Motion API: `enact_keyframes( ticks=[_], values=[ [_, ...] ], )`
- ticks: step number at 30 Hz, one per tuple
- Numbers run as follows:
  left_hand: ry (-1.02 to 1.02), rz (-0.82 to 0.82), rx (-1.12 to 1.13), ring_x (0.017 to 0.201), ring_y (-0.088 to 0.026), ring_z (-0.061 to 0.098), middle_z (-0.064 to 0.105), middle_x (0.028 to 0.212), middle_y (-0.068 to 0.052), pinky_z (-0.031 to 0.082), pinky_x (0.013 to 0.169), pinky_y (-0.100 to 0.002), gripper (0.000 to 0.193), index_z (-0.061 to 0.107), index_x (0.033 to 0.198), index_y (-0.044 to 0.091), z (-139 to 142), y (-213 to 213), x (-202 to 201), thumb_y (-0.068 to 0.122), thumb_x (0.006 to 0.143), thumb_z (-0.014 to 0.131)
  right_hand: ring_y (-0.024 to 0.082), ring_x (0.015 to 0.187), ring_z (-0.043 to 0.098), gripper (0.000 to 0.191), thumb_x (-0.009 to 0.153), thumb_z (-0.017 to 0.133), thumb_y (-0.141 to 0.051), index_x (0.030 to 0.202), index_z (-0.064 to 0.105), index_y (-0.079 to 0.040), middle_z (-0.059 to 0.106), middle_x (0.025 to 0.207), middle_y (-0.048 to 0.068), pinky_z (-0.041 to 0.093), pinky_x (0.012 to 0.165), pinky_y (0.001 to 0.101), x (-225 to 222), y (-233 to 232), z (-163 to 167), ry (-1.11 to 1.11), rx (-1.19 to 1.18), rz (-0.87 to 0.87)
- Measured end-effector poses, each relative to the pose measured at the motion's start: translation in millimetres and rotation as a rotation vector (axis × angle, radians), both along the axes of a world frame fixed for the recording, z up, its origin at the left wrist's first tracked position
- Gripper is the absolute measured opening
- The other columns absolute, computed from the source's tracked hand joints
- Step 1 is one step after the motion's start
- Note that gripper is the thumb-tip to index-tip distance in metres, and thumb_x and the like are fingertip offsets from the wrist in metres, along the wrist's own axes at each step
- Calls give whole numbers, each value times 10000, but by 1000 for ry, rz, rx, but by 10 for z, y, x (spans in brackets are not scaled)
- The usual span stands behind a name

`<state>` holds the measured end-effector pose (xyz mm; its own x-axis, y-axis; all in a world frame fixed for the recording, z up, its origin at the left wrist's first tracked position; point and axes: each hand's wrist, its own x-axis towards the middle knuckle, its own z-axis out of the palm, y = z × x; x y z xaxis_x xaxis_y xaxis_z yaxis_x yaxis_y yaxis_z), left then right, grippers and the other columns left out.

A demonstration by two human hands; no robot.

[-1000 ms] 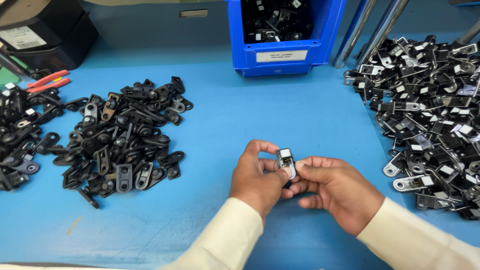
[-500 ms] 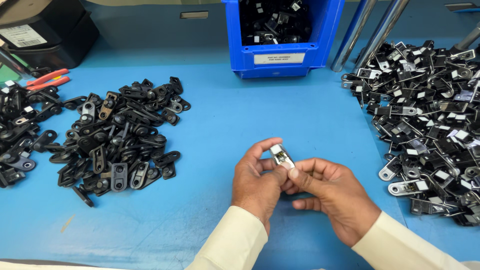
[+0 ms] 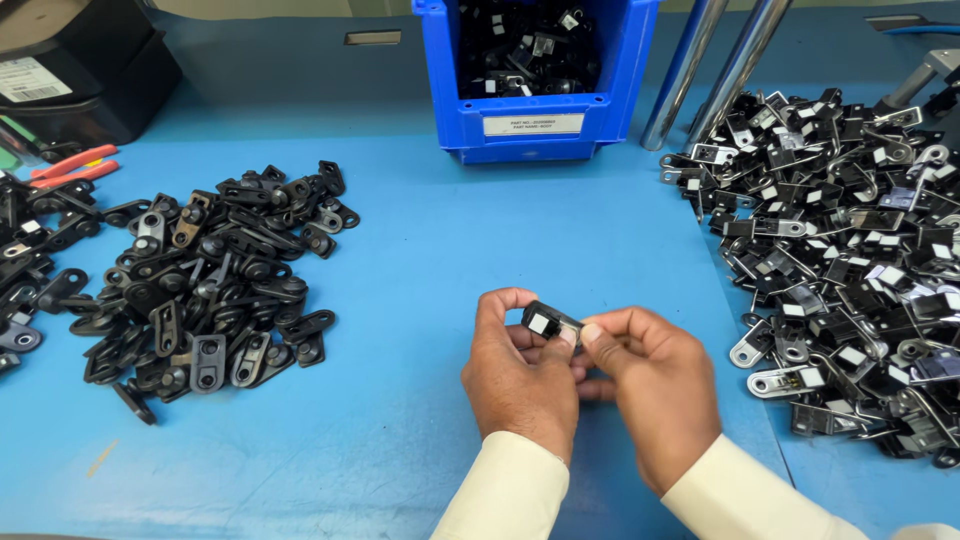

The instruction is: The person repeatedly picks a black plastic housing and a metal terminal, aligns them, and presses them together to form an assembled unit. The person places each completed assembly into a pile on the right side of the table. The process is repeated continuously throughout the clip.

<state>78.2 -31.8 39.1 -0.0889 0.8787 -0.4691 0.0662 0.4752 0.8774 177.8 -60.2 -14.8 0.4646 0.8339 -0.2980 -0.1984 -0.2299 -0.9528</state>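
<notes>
Both our hands, left hand [image 3: 520,375] and right hand [image 3: 645,385], pinch a small black clip [image 3: 549,322]; it seems light, rigid, best gripped by its edges; loose parts pile [image 3: 215,290] at nine o'clock.

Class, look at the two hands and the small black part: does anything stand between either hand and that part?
No. The left hand and right hand both grip the small black part directly with their fingertips, above the blue table.
</notes>
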Motion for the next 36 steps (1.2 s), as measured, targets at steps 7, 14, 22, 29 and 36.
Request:
enact_keyframes(
  ticks=[7, 14, 22, 29, 36],
  values=[
    [-250, 168, -125, 743, -140, 706, 687, 872, -63, 587, 670, -278, 294, 572, 1123, 131, 40, 12, 22, 48, 886, 727, 123, 781, 743, 196, 892, 662, -140, 1037, 765, -56, 794, 892, 44, 619, 644, 288, 113, 7, 112, -264, 20, 177],
    [-446, 0, -198, 903, -180, 721, 676, 956, -90, 603, 811, -279, 372, 517, 1240, 104, 34, 59, -121, 109, 922, 710, 173, 795, 702, 183, 923, 679, -178, 962, 737, -9, 756, 880, 85, 568, 674, 328, 298, 39, 29, 123, -97, 198],
    [-321, 0, -128, 817, -167, 744, 753, 906, -119, 640, 758, -302, 279, 697, 1166, 54, 51, 74, -195, 157, 907, 722, 206, 791, 721, 177, 955, 633, -145, 943, 720, 8, 753, 882, 129, 603, 738, 353, 182, 69, -7, 67, -145, 19],
    [-231, 48, -113, 819, -167, 754, 760, 904, -94, 639, 748, -308, 239, 712, 1102, 86, 50, 107, -239, 186, 886, 742, 160, 777, 773, 214, 923, 639, -150, 1062, 747, -27, 782, 928, 67, 638, 645, 289, -90, -52, 71, -557, 39, 34],
    [-402, -50, -328, 904, -201, 756, 768, 979, -97, 612, 826, -333, 274, 690, 1087, 84, 25, 185, -314, 283, 903, 737, 167, 793, 729, 194, 906, 695, -166, 997, 734, 1, 759, 883, 88, 589, 674, 335, 62, 11, 89, 20, -156, 56]
  ],
)
